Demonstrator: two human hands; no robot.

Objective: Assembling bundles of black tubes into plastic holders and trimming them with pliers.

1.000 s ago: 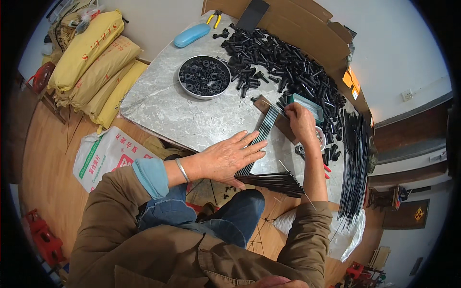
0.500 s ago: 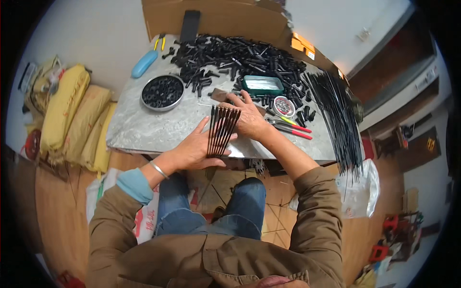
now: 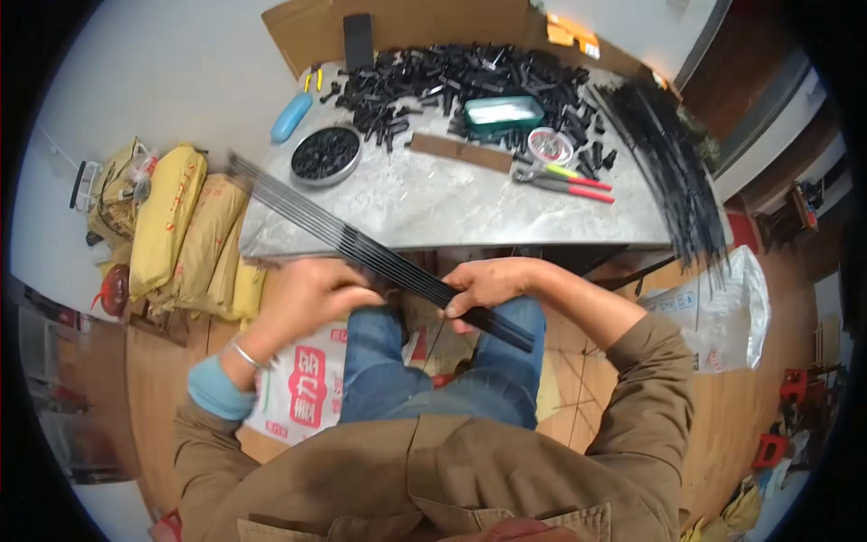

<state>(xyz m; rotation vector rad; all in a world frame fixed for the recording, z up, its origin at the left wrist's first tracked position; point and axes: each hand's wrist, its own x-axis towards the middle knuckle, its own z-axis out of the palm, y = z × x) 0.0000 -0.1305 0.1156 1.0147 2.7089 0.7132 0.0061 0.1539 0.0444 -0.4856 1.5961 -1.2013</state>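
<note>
My right hand grips a bundle of thin black rods near its lower end, thumb on top. The bundle slants over the table's front edge, its far end up at the left near the round bowl and its near end above my right thigh. My left hand is just below the bundle's middle, apart from it as far as I can see. Motion smears its fingers; they look bent, with the thumb pointing right.
The grey marbled table holds a metal bowl of small black parts, red-handled pliers, a brown flat strip, a green box and a heap of black parts. Long black rods overhang the right edge. Yellow sacks stand left.
The bundle has swung from nearly upright in front of my left palm to a long slant held by my right hand. Both hands have moved nearer my body and apart, and the view has shifted.
</note>
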